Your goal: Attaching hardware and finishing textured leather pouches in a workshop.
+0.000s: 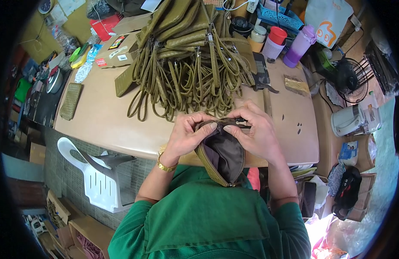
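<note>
Wearing a green garment nearest the camera, just on the body side of the left grip and the right grip. Holding an olive pouch open between both, narrowing each grip to a pinch on its far rim and setting the thumbs near each other there. Touching the pouch from either side, so having neither hand nearer. Running its long axis from the left grip toward the body and rightward, with its lower tip hanging just beside the garment, more nearly below the right grip than the left. Turning its mouth toward the camera, showing dark lining on the body side of both grips. Holding a dark narrow strip under the right grip too, without being able to tell its join to the rim. Wearing a gold-coloured band just behind the left grip. Sitting before a tan counter, facing a heap of olive strapped pouches just beyond both grips. Having a woven case lying well apart to the left of the left grip, a white chair standing behind and left of it, and a purple bottle standing well beyond the right grip, off to its right.
</note>
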A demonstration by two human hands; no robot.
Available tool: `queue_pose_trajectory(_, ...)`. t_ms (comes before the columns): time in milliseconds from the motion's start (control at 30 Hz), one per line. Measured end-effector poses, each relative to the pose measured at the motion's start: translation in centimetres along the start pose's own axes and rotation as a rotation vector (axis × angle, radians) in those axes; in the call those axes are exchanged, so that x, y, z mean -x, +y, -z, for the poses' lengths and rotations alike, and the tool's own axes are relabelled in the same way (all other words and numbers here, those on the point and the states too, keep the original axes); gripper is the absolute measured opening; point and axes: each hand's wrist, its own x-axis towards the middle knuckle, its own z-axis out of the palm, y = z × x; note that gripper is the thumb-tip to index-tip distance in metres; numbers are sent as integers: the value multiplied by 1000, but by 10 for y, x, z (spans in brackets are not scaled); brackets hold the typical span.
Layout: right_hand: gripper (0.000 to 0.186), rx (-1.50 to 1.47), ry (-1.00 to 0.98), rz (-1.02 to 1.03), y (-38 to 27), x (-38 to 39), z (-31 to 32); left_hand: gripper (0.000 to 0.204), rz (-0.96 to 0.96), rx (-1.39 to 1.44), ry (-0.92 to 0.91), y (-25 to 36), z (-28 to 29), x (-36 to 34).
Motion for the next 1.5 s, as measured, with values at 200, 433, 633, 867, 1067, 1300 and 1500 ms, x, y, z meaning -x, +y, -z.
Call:
queue_pose_trajectory(200,20,84,10,42,-4,-1,-1,16,-71,-95,-24,-1,-2,0)
queue_pose_trajectory(433,15,-175,2,-35,17,-1,-8,19,-62,-6,3,-1,-6,3)
queue_pose_trajectory(633,27,-156,148,-331,122,5,-29,16,-334,-352,126,-5,-1,4)
queue_pose_trajectory(867,52,-713,158,-345,119,4,-45,19,-746,-663,227,-2,2,-6)
queue_pose_trajectory(1067,44,-798,-234,-184,54,-11,-31,23,-836,-530,335,-11,8,-5)
queue_pose_trajectory(1300,26,17,171,59,35,7,-50,30,-252,-71,-31,-17,25,-7)
queue_pose_trajectory(1500,31,160,35,4,28,8,-38,22,-83,-43,-172,7,38,-10)
